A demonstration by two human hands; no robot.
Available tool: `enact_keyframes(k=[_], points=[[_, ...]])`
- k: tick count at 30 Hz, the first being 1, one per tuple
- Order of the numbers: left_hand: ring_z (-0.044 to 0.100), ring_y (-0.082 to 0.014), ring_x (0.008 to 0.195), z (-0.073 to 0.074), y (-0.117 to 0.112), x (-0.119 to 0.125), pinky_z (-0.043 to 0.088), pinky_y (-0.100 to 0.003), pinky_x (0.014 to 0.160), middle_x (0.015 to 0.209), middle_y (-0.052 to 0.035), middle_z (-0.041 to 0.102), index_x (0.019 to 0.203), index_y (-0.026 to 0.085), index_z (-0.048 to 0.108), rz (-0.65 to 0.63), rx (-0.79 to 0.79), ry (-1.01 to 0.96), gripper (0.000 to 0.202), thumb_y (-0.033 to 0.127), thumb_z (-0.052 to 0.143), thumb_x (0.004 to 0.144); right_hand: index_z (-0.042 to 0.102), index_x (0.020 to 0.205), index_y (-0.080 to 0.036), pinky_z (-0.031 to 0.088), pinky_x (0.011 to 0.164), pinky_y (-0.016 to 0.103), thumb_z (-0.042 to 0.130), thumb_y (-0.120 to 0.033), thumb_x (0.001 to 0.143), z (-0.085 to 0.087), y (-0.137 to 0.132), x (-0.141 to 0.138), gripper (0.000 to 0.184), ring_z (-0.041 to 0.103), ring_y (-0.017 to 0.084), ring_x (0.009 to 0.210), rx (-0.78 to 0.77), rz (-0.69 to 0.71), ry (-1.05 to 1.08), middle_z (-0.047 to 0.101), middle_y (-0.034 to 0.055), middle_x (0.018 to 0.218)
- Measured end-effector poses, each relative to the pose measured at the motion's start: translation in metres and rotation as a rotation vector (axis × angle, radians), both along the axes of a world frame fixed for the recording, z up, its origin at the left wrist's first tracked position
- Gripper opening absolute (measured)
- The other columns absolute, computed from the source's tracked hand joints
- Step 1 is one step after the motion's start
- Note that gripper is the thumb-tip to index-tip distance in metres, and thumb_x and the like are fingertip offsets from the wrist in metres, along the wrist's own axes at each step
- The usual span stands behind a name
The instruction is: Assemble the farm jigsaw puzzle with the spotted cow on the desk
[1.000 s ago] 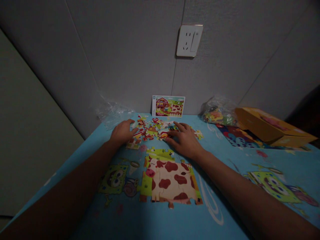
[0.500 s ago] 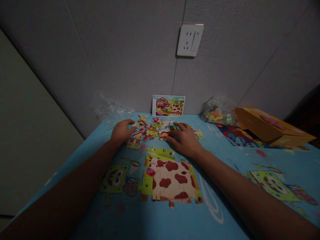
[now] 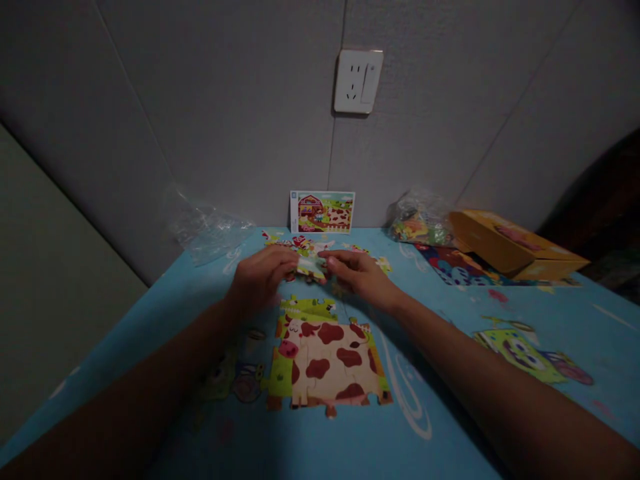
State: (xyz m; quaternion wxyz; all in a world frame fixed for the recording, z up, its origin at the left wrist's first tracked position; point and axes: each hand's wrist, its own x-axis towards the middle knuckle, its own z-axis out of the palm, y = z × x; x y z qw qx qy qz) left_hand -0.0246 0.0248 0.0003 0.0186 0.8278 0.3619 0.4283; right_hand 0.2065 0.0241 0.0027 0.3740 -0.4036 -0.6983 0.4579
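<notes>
My left hand (image 3: 265, 275) is closed on a pale green-and-white puzzle piece (image 3: 311, 268), raised over the loose pieces. From the other side, my right hand (image 3: 364, 277) has its thumb and forefinger pinched at that piece's right edge. Loose jigsaw pieces (image 3: 301, 241) lie behind and beneath the fingers, partly covered by them. Nearer to me is a joined section of puzzle (image 3: 333, 360) showing a white cow with brown patches on green grass. Its outer edges have open tabs and notches.
A picture card (image 3: 326, 212) of a farm leans on the wall under a socket (image 3: 359, 81). Clear plastic wrapping (image 3: 213, 233) lies at back left. At back right are a bag of pieces (image 3: 421, 220) and an orange box (image 3: 515, 243) on a dark printed sheet (image 3: 457, 272). A patterned blue cloth (image 3: 450, 407) covers the table.
Both hands have come together toward the middle from either side of the pile. A puzzle piece is now lifted between them. The whole view has shifted slightly.
</notes>
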Motion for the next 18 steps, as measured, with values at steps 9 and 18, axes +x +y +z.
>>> enact_keyframes(k=[9,18], points=[[0.061,-0.0217,0.114,-0.011,-0.016,0.015,0.048,-0.037,0.098,0.124,-0.0108,0.064,0.108,0.021,0.064,-0.478,-0.203,0.197,0.027,0.033,0.070,0.084,0.063,0.071,-0.014,0.023,0.044,0.023,0.078,-0.039,0.062,0.017,0.006,0.037,0.031,0.035,0.006,0.043,-0.314,0.207,-0.341,0.046,-0.0076,0.049],[0.057,-0.0257,0.115,-0.012,-0.020,0.019,0.044,-0.042,0.099,0.122,-0.0089,0.063,0.113,0.028,0.068,-0.619,-0.308,0.364,0.039,0.036,0.078,0.076,0.064,0.067,-0.015,0.034,0.054,0.024,0.075,-0.035,0.060,0.012,0.008,0.048,0.024,0.045,0.010,0.054,-0.209,0.218,-0.471,0.055,-0.0045,0.057]])
